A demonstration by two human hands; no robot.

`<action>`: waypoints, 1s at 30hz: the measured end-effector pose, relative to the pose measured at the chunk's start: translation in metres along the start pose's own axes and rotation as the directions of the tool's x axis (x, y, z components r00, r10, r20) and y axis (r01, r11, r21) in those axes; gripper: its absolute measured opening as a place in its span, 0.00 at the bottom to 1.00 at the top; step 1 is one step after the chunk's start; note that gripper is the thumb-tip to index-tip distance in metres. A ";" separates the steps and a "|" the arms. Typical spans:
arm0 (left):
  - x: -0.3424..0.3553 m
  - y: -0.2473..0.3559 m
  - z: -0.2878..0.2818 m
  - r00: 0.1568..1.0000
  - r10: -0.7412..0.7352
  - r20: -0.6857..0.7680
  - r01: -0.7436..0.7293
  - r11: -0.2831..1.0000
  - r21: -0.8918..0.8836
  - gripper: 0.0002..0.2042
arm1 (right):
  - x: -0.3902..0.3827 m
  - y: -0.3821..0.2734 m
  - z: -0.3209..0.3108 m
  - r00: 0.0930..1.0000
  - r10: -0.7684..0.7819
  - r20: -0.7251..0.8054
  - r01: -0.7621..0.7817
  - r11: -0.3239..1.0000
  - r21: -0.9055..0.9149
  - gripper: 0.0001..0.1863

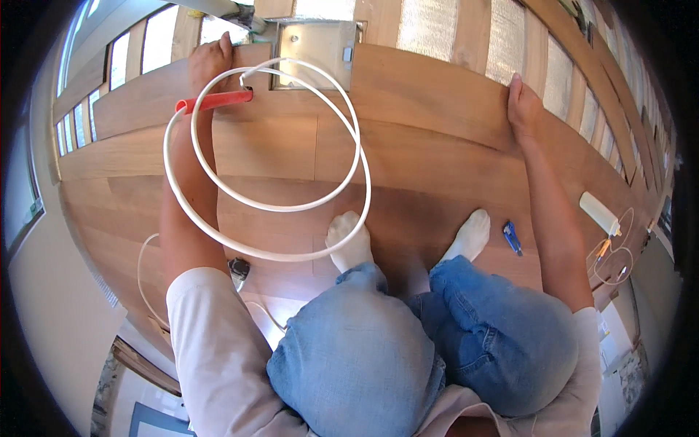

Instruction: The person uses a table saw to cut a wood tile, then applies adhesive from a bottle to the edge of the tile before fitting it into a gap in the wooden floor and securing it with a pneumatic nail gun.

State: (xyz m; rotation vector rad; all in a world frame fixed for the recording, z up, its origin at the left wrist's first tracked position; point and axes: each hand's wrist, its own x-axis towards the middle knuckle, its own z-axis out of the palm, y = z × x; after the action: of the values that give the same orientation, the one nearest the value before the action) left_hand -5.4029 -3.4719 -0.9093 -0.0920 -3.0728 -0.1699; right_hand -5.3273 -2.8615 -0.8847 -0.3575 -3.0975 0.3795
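Both my arms reach forward to a wooden floorboard [429,91] at the far side of the laid floor. My left hand [210,62] is closed over the board's far edge at the left, its thumb pointing away from me. At the right, my right hand [526,109] wraps the same edge, fingers partly hidden. A red plastic tube [211,101] crosses in front of my left wrist. From a hole in the board beside a square metal floor box [313,47], a stiff white cable [364,164] rises in loose loops over my left forearm and passes into the tube.
Bare wooden joists [466,33] with silvery insulation [426,25] between them lie beyond the board. A blue cutter knife [512,238] rests right of my feet. Further right is a white bottle [599,213] with thin cord. A black tape measure [238,269] sits by my left elbow.
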 end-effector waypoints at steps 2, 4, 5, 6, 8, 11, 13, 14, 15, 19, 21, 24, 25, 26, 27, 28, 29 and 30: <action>0.004 0.003 -0.007 1.000 0.028 -0.008 -0.028 1.000 -0.006 0.31 | -0.002 0.005 0.000 1.000 -0.013 -0.027 0.014 0.999 0.039 0.34; -0.005 0.007 -0.006 0.999 -0.013 -0.034 0.015 0.997 0.075 0.32 | -0.004 0.001 -0.002 0.998 -0.031 -0.047 0.035 0.996 0.079 0.34; -0.007 0.007 -0.010 0.999 0.029 -0.020 -0.028 0.998 0.056 0.32 | -0.002 -0.006 -0.005 1.000 -0.020 0.002 0.020 0.998 0.062 0.34; -0.003 0.001 -0.004 0.998 -0.029 0.059 0.027 0.999 0.043 0.31 | -0.003 -0.011 -0.006 0.999 -0.009 0.050 0.007 0.999 0.044 0.34; 0.001 0.008 -0.003 0.991 -0.030 0.134 0.028 1.000 0.012 0.30 | -0.001 -0.016 -0.006 0.998 0.007 0.060 -0.007 1.000 0.009 0.33; -0.003 0.020 -0.009 0.999 0.026 0.043 -0.025 0.999 -0.040 0.28 | 0.000 -0.005 0.000 0.997 0.011 0.071 -0.010 1.000 -0.020 0.32; -0.006 0.021 -0.011 0.998 0.067 -0.009 -0.067 0.995 -0.071 0.25 | 0.003 0.001 0.002 0.998 -0.012 0.065 0.013 1.000 -0.009 0.31; -0.006 0.015 -0.012 0.998 0.059 -0.013 -0.060 0.996 -0.067 0.25 | 0.004 0.000 0.002 0.996 -0.004 0.090 0.004 1.000 -0.001 0.30; -0.007 0.009 -0.013 0.996 0.084 -0.018 -0.085 0.994 -0.072 0.24 | 0.004 -0.001 0.003 0.993 0.005 0.115 -0.006 1.000 0.007 0.29; -0.013 0.014 -0.014 0.990 0.134 -0.054 -0.140 0.981 -0.136 0.21 | -0.008 -0.003 0.003 0.993 -0.081 0.080 0.084 0.996 -0.030 0.25; -0.013 0.014 -0.021 0.984 0.177 -0.015 -0.177 0.975 -0.133 0.16 | -0.010 0.005 0.007 0.981 -0.189 -0.040 0.189 0.982 -0.002 0.21; -0.021 0.022 -0.017 0.985 0.136 -0.109 -0.156 0.966 -0.206 0.13 | -0.015 0.002 0.006 0.961 -0.266 -0.070 0.267 0.964 0.010 0.17; -0.022 0.021 -0.016 0.983 0.143 -0.115 -0.165 0.963 -0.212 0.10 | -0.016 0.004 0.006 0.961 -0.268 -0.065 0.269 0.963 0.011 0.17; -0.024 0.022 -0.015 0.984 0.139 -0.111 -0.160 0.964 -0.212 0.10 | -0.015 0.007 0.005 0.957 -0.284 -0.062 0.286 0.958 0.029 0.16; -0.026 0.024 -0.013 0.978 0.150 -0.144 -0.176 0.966 -0.189 0.10 | -0.015 0.009 0.004 0.952 -0.300 -0.058 0.303 0.952 0.047 0.15; -0.030 0.023 -0.011 0.971 0.162 -0.173 -0.190 0.968 -0.163 0.11 | -0.016 0.007 0.005 0.952 -0.303 -0.051 0.305 0.951 0.051 0.15; -0.034 0.022 -0.009 0.970 0.162 -0.180 -0.188 0.972 -0.139 0.12 | -0.017 0.005 0.004 0.950 -0.310 -0.047 0.311 0.950 0.034 0.15; -0.038 0.021 -0.007 0.973 0.155 -0.173 -0.180 0.974 -0.137 0.12 | -0.018 0.003 0.004 0.947 -0.317 -0.043 0.318 0.948 0.016 0.15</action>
State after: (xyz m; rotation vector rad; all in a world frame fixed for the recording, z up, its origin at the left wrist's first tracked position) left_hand -5.3636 -3.4536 -0.9022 -0.3281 -2.8687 -0.3818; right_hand -5.3091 -2.8641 -0.8889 0.1348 -3.0319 0.3931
